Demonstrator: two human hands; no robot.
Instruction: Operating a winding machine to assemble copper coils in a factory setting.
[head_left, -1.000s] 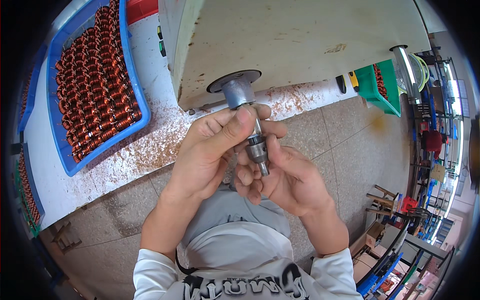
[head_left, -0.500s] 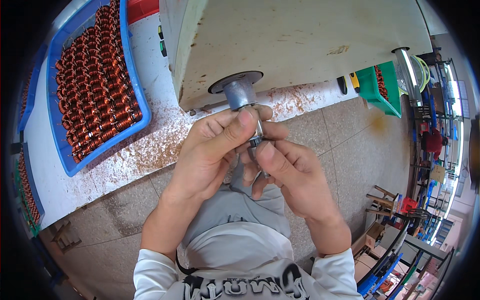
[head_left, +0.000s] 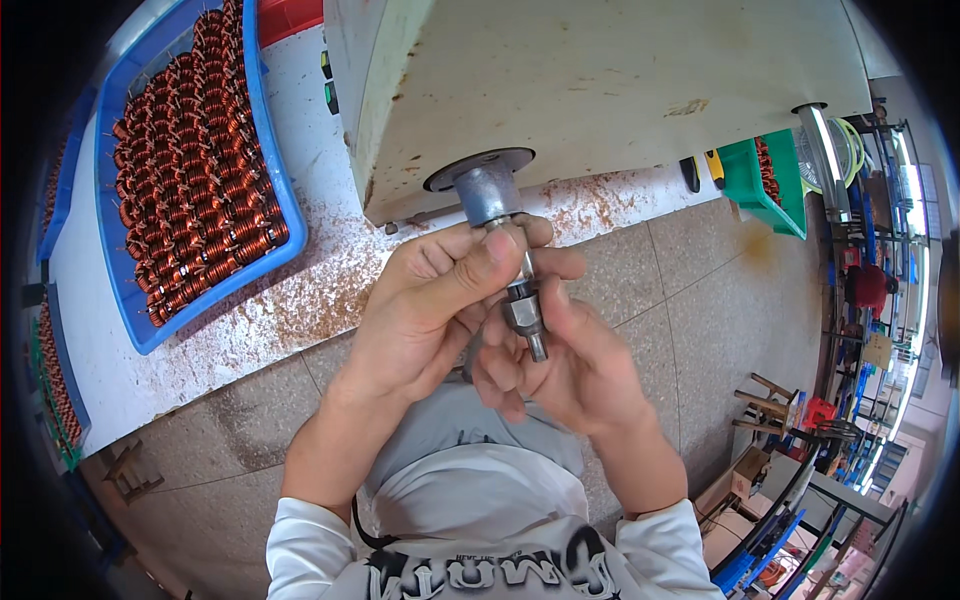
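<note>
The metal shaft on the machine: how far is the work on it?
Done: many copper coils fill the blue tray. In hand: left hand and right hand both grip the metal shaft sticking out of the machine. Left: unclear; no coil shows on the shaft.

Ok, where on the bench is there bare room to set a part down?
Bare white bench runs between the blue tray of copper coils and the beige machine, dusted with reddish grit. Crowded: the tray itself, and at the spindle, where both hands work.
</note>
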